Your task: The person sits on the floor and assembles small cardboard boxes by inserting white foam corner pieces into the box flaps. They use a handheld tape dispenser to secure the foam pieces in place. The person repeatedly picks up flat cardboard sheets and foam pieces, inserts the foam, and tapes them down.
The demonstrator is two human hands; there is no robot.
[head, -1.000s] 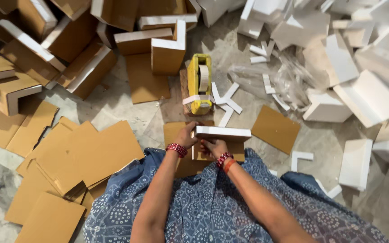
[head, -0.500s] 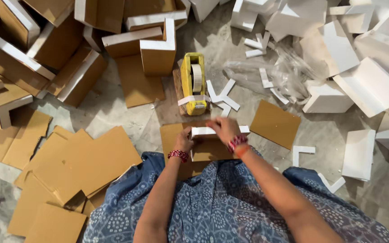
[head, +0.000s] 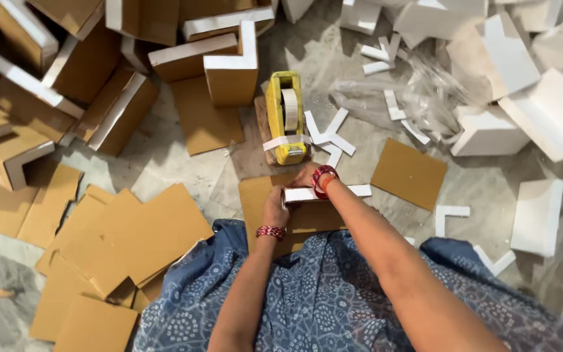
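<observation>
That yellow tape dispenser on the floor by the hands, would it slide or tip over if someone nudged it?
The yellow tape dispenser looks long and low, lying flat on a cardboard sheet, so it probably resists tipping. Its chunky body suggests some weight, so a light nudge would likely slide it only a little. The right hand reaches close to its front end.

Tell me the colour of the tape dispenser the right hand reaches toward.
Yellow: the tape dispenser by the right hand, seen clearly in the head view.
</observation>
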